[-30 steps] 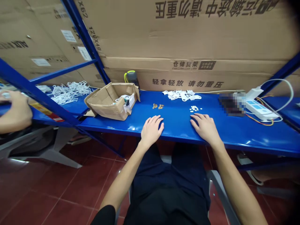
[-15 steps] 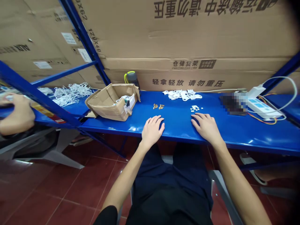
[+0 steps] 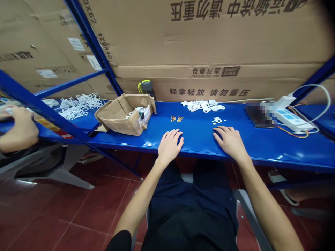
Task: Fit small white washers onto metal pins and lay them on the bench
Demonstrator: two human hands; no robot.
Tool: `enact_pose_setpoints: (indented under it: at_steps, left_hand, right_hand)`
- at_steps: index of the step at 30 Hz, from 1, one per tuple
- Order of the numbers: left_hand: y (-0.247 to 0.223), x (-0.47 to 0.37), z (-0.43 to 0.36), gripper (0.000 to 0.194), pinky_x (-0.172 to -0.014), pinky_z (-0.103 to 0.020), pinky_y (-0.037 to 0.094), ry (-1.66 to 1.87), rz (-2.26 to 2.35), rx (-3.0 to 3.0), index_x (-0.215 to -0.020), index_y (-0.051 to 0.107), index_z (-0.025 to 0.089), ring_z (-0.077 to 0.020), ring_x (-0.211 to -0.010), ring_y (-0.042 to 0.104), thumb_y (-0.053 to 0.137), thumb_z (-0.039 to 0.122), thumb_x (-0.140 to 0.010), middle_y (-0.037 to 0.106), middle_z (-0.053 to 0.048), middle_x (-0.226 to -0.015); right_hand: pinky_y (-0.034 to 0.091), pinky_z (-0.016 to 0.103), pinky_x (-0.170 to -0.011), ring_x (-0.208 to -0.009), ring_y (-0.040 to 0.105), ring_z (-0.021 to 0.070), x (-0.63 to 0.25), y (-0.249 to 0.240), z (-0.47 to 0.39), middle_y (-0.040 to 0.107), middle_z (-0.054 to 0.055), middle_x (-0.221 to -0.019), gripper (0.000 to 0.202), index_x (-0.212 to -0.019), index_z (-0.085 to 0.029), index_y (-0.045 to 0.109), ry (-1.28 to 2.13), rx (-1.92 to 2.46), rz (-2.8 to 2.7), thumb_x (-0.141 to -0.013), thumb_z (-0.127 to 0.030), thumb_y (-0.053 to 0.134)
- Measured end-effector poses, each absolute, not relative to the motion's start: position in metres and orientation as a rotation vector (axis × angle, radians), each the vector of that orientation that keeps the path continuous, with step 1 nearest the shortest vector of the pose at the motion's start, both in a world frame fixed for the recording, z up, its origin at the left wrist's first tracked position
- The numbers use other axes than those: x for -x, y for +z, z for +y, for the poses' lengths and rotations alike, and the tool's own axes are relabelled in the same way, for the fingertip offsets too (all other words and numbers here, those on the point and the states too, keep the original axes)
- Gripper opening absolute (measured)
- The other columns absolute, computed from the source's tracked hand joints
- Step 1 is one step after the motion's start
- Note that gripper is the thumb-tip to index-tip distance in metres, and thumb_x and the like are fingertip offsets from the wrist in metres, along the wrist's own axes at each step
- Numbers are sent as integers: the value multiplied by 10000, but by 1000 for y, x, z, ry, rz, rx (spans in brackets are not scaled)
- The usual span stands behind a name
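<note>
My left hand [image 3: 169, 144] lies palm down on the front of the blue table [image 3: 197, 137], fingers stretched out and holding nothing. Beyond its fingertips sit two little groups of small brass-coloured parts [image 3: 179, 119]. My right hand [image 3: 230, 142] rests on the table the same way, open, with its fingers spread. Just past those fingers is a scatter of small white round pieces [image 3: 216, 120]. Farther back, against the cardboard, lies a pile of white plastic parts [image 3: 202, 105] with holes in them. Neither hand touches any of these pieces.
An open cardboard box [image 3: 120, 120] with mixed items stands at the left, a dark bottle [image 3: 147, 89] behind it. A white power strip [image 3: 295, 120] with cables and a blurred dark object [image 3: 259, 115] are at right. Beyond a blue post, another person's hand [image 3: 22, 122] works near white cords [image 3: 78, 106].
Both of my hands stay in place on the table. The view has shifted very slightly; the pieces lie as before.
</note>
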State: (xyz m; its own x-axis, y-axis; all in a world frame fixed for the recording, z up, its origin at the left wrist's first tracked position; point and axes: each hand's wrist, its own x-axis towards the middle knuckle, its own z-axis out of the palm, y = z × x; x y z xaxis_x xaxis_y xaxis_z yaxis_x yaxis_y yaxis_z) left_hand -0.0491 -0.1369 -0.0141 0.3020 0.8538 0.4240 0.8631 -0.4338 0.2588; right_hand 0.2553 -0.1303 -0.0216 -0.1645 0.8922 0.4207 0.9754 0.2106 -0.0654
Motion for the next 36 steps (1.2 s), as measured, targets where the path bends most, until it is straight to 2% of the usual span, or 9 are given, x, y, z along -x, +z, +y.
enact_pose_setpoints:
  at_steps: [36]
  left_hand:
    - [-16,48,-137,365,-1295,-472,386,-810,-1657,2524,-1377,687,259,-247,-1469,567,444,349,-1118,643,-41,-1545]
  right_hand:
    - [486,513,-957,-1264,590,383,-255,-23,-130,691,136,-1455,493,-1396,-210,707,-319,1749,-2116,-1105,-442,383]
